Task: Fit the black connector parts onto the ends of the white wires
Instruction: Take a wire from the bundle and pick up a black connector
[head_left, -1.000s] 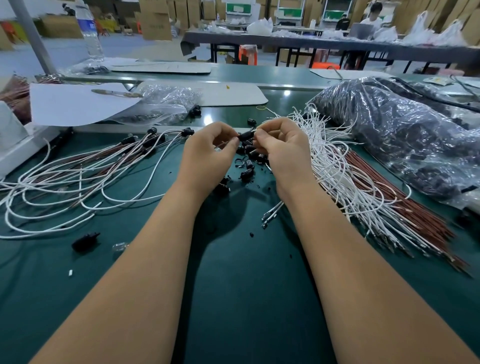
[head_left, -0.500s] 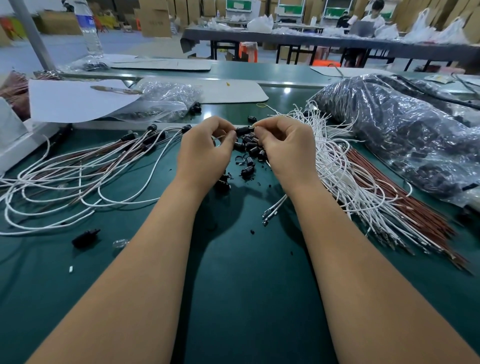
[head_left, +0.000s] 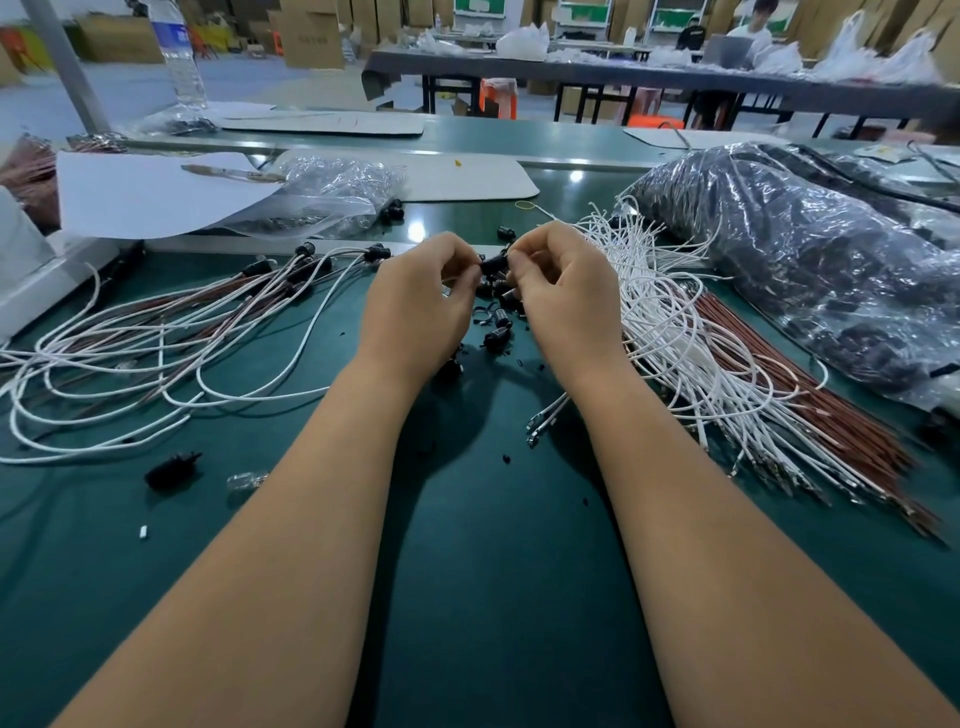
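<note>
Both hands pinch black connector (head_left: 492, 264); loose connectors (head_left: 498, 332) beneath, white wires (head_left: 660, 322) beside right hand (head_left: 563, 291).

Two hands (head_left: 415, 306) (head_left: 566, 296), one water bottle (head_left: 179, 57), two plastic bags (head_left: 332, 195) (head_left: 810, 260) beyond them, two wire bundles (head_left: 130, 353) (head_left: 727, 374).

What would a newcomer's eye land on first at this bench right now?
Probably the left hand and right hand pinching one black connector between them at the centre. Then the fan of bare-ended white wires to their right, and the finished wires with black ends looped on the left.
</note>
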